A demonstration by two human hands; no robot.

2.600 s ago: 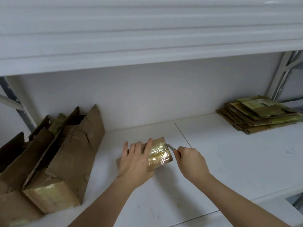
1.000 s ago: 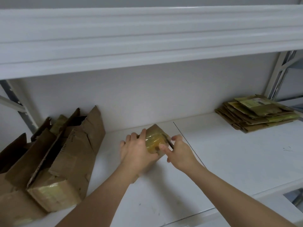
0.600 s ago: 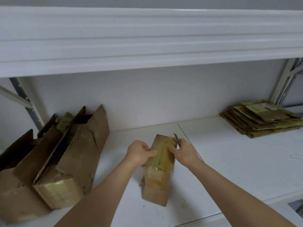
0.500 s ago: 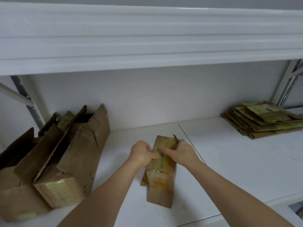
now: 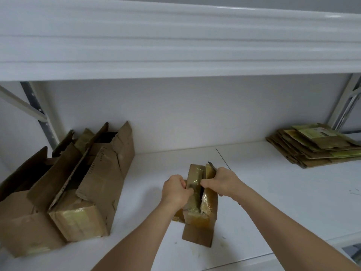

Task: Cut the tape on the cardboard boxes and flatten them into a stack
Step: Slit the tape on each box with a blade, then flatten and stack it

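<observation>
The small cardboard box (image 5: pixel 199 208) stands on the white shelf (image 5: pixel 273 192), between both hands, its long axis running from the near edge away toward the back wall, taped top face up. It looks light and fairly stiff, though the shiny tape should be slippery; the split flap edges seem the best place to hold. The left hand (image 5: pixel 175 190) curls its fingers into the slit on the left flap. The right hand (image 5: pixel 222 182) grips the right flap, with a blade (image 5: pixel 212 165) poking out beyond it. Open boxes (image 5: pixel 74 192) wait at the left; a flat stack (image 5: pixel 316 147) lies far right.
</observation>
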